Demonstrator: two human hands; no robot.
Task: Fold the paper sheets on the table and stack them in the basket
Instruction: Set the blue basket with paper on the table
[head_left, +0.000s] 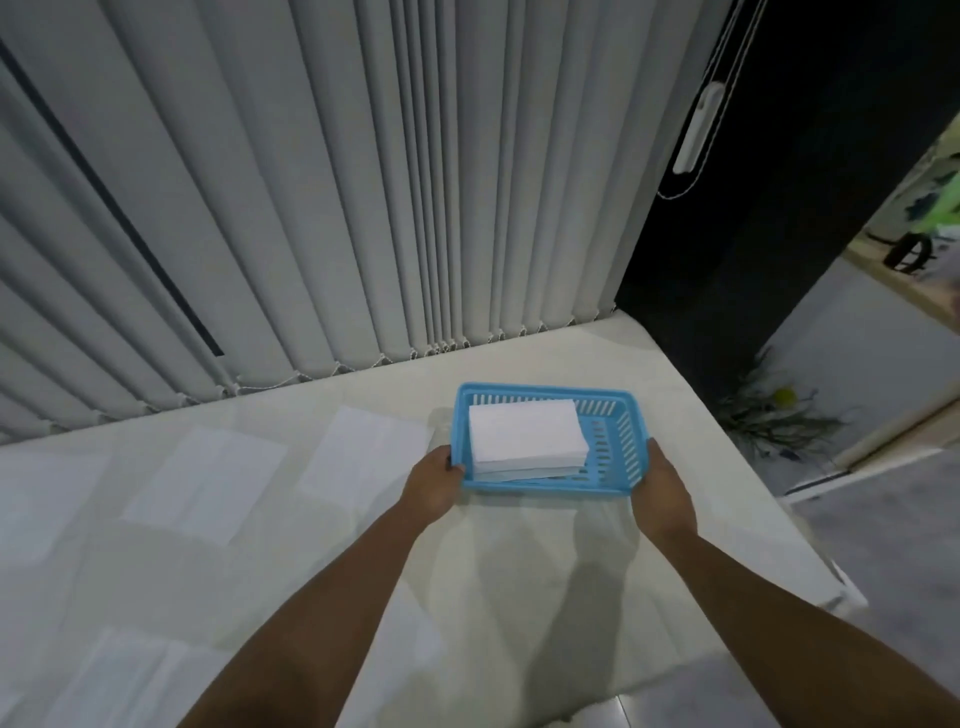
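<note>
Hands grip blue basket (618, 431) – left hand (434, 486) and right hand (662, 493) wrapped on near corners. Folded paper stack (527, 434) inside. Flat paper sheets (208, 480) lie left on table (519, 597) – grey blinds (311, 182) behind.

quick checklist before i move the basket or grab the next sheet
1. Left hand grips the blue basket at its left end: ok.
2. Right hand grips its right end: ok.
3. Folded paper stack lies inside the basket, on its left side: ok.
4. Stack squared up: not ok, the lower sheets stick out at the near edge.
5. Unfolded sheets remain on the table: not ok.
6. Basket lifted or resting: cannot tell.
</note>
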